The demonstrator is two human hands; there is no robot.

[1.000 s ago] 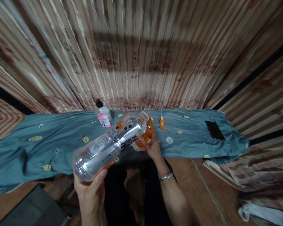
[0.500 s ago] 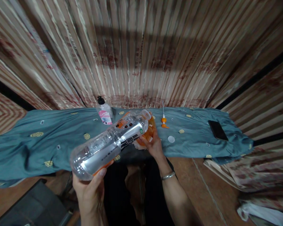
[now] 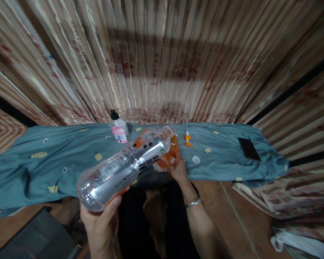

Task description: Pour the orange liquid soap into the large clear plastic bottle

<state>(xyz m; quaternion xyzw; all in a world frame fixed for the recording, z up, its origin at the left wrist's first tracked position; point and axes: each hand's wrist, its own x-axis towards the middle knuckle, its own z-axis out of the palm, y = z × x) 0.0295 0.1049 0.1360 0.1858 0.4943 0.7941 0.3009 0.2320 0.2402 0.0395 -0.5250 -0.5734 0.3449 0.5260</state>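
My left hand (image 3: 101, 225) grips the base of a large clear plastic bottle (image 3: 124, 166), tilted so its open mouth points down and away toward an orange bottle (image 3: 172, 151). My right hand (image 3: 176, 169) is wrapped round that orange bottle at the edge of a surface under a teal cloth (image 3: 56, 162); most of the orange bottle is hidden behind the clear one. A white cap (image 3: 196, 159) lies on the cloth just right of my right hand. An orange pump nozzle (image 3: 187, 140) lies beyond it.
A small clear bottle with a black cap and pink label (image 3: 118, 128) stands at the back of the cloth. A black phone (image 3: 249, 149) lies at the right end. A striped curtain (image 3: 162, 61) hangs behind. A dark box (image 3: 40, 239) sits bottom left.
The base of the clear bottle has dropped slightly lower and to the left with my left hand. My right hand and the orange bottle have stayed in place.
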